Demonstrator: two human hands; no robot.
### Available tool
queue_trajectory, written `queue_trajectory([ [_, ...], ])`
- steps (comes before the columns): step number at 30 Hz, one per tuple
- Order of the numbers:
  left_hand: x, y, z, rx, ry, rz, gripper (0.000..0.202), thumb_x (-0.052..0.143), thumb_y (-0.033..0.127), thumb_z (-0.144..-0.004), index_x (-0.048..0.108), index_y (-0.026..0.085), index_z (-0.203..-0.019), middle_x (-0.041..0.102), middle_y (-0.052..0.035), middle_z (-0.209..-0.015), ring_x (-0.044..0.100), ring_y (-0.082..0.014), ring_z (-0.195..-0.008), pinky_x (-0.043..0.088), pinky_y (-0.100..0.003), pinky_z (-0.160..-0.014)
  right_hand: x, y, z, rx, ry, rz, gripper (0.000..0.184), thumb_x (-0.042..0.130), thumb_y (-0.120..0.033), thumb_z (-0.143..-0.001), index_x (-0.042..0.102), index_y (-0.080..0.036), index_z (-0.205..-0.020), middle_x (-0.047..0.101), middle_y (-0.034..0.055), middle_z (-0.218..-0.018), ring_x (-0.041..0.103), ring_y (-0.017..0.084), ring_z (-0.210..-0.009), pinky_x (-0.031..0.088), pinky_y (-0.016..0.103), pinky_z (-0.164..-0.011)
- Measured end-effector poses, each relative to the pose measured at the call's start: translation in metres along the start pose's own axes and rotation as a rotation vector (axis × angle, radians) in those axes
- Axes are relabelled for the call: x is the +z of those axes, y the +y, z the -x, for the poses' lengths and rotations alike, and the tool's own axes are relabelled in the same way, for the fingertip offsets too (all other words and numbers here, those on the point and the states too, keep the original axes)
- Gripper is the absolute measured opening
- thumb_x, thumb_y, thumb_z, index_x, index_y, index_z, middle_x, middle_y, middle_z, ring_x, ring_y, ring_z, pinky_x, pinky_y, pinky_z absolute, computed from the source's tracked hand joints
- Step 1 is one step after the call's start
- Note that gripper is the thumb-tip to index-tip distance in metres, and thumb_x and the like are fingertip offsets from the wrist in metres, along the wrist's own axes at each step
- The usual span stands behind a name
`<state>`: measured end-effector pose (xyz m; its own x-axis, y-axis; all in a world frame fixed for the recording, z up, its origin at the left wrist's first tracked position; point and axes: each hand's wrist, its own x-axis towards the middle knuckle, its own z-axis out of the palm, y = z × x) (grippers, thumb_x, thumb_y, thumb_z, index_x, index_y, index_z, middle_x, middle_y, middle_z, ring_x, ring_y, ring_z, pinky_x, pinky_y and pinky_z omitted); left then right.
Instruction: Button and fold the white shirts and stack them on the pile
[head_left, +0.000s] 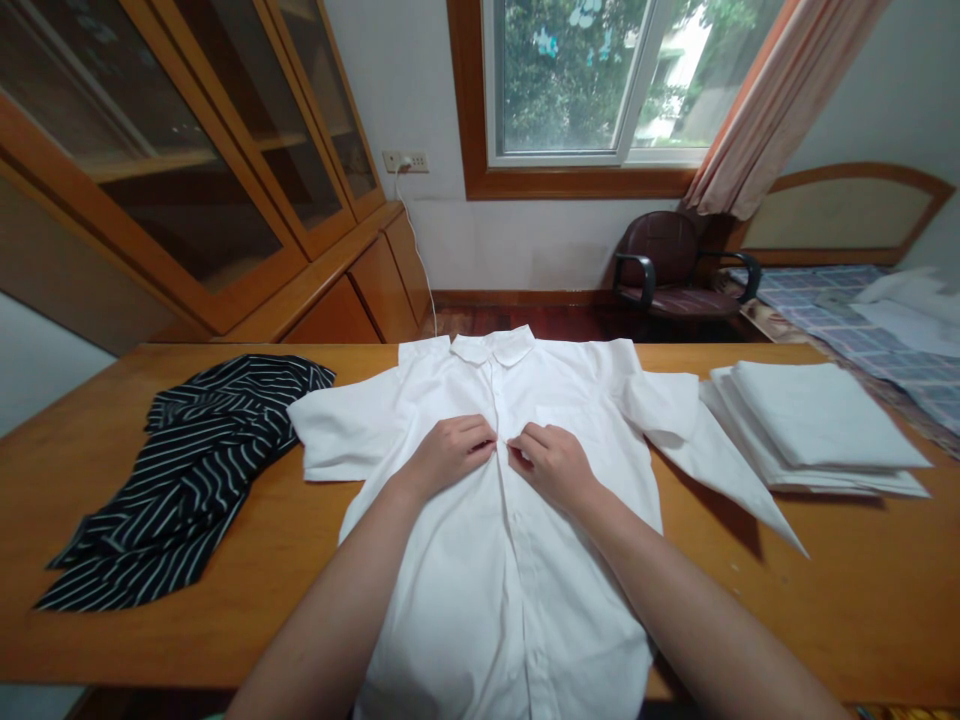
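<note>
A white short-sleeved shirt (pixel 442 620) lies spread face up on the table, its collar at the far edge and its lower part toward me. Both my hands meet at the front placket, a little below the chest. My left hand (pixel 452 455) pinches the placket edge from the left. From the right, my right hand (pixel 551 462) pinches the same strip, its fingertips close to the left ones. Any button between the fingers is too small to make out. Below the hands the placket runs down with small buttons showing.
A black-and-white striped garment (pixel 202 470) lies crumpled on the wooden table (pixel 300 600) at left. Folded white sheets or cloths (pixel 825 415) are stacked at right, one pointed corner reaching toward the shirt. Beyond stand a glass-door cabinet (pixel 300 240), an armchair (pixel 667 265) and a bed (pixel 862 310).
</note>
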<state>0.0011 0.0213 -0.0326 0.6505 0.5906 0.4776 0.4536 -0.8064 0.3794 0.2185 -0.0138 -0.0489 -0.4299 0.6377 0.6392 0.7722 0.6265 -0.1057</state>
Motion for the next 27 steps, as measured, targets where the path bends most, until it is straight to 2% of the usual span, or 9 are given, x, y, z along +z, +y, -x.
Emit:
queue_trajectory([
  [8, -0.004, 0.004, 0.001, -0.033, -0.010, 0.023, 0.011, 0.055, 0.016, -0.095, 0.066, 0.020, -0.095, 0.067, -0.0032, -0.087, 0.063, -0.0149, -0.078, 0.050, -0.027, -0.072, -0.005, 0.002, -0.002, 0.124, -0.045, -0.176, 0.021, 0.056, -0.029, -0.098, 0.070, -0.020, -0.087, 0.065, 0.0023, -0.077, 0.055, 0.012, -0.062, 0.040, 0.026, -0.063],
  [13, -0.006, 0.004, 0.001, -0.045, -0.033, 0.054, 0.020, 0.054, 0.014, -0.094, 0.070, 0.021, -0.103, 0.069, -0.0055, -0.098, 0.066, -0.0165, -0.088, 0.054, -0.030, -0.079, -0.008, 0.005, -0.003, 0.203, -0.132, -0.281, 0.020, 0.052, -0.024, -0.098, 0.070, -0.018, -0.090, 0.064, 0.0031, -0.080, 0.056, 0.014, -0.065, 0.044, 0.026, -0.064],
  [18, -0.005, 0.000, 0.000, -0.048, -0.094, 0.058, 0.021, 0.056, 0.022, -0.097, 0.074, 0.024, -0.108, 0.070, -0.0067, -0.108, 0.064, -0.0200, -0.101, 0.054, -0.036, -0.091, -0.003, 0.011, -0.003, 0.235, -0.257, -0.231, 0.014, 0.062, -0.027, -0.094, 0.071, -0.021, -0.103, 0.067, 0.0085, -0.109, 0.059, 0.023, -0.095, 0.049, 0.036, -0.087],
  [22, -0.001, -0.009, 0.003, -0.048, -0.143, 0.028, 0.023, 0.058, 0.030, -0.098, 0.076, 0.027, -0.111, 0.071, -0.0059, -0.117, 0.060, -0.0234, -0.113, 0.051, -0.042, -0.099, 0.001, 0.015, 0.000, 0.266, -0.340, -0.148, 0.028, 0.066, -0.035, -0.092, 0.069, -0.025, -0.118, 0.062, 0.0097, -0.129, 0.053, 0.029, -0.115, 0.047, 0.045, -0.099],
  [27, 0.002, -0.019, 0.007, -0.084, -0.176, -0.011, 0.029, 0.055, 0.036, -0.100, 0.072, 0.029, -0.123, 0.067, -0.0044, -0.133, 0.051, -0.0248, -0.130, 0.045, -0.046, -0.111, 0.000, 0.024, 0.006, 0.230, -0.395, -0.124, 0.042, 0.059, -0.044, -0.096, 0.061, -0.026, -0.134, 0.056, 0.0096, -0.144, 0.048, 0.030, -0.132, 0.041, 0.049, -0.109],
])
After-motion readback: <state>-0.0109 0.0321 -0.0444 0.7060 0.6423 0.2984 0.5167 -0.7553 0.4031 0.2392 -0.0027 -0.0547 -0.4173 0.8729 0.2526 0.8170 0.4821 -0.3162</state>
